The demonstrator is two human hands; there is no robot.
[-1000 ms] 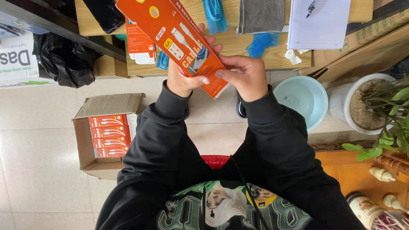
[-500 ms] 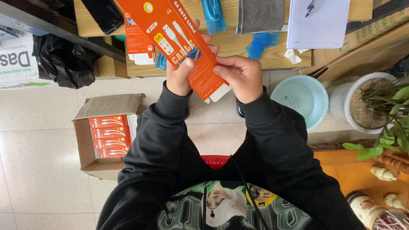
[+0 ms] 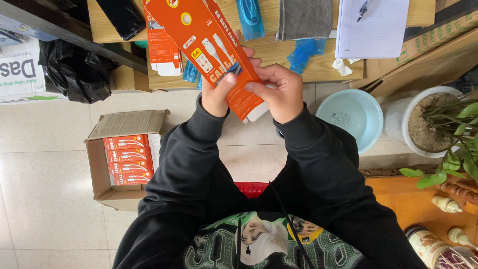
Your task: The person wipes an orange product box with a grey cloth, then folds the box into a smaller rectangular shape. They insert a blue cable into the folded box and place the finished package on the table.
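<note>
Pale floor tiles [image 3: 45,164] fill the left and centre of the frame, and a wooden worktop [image 3: 318,69] runs along the top edge, carrying a grey cloth [image 3: 303,17], a white notepad [image 3: 371,25] and a black phone [image 3: 122,17]. At centre left on the floor stands an open cardboard carton [image 3: 127,124] packed with orange boxes; a pale blue basin [image 3: 351,117] sits right of centre. Above centre, a long orange cable box [image 3: 206,42] slants, its long axis running from upper left down to lower right. The left hand [image 3: 219,94] and right hand [image 3: 279,94] both close around its lower end.
</note>
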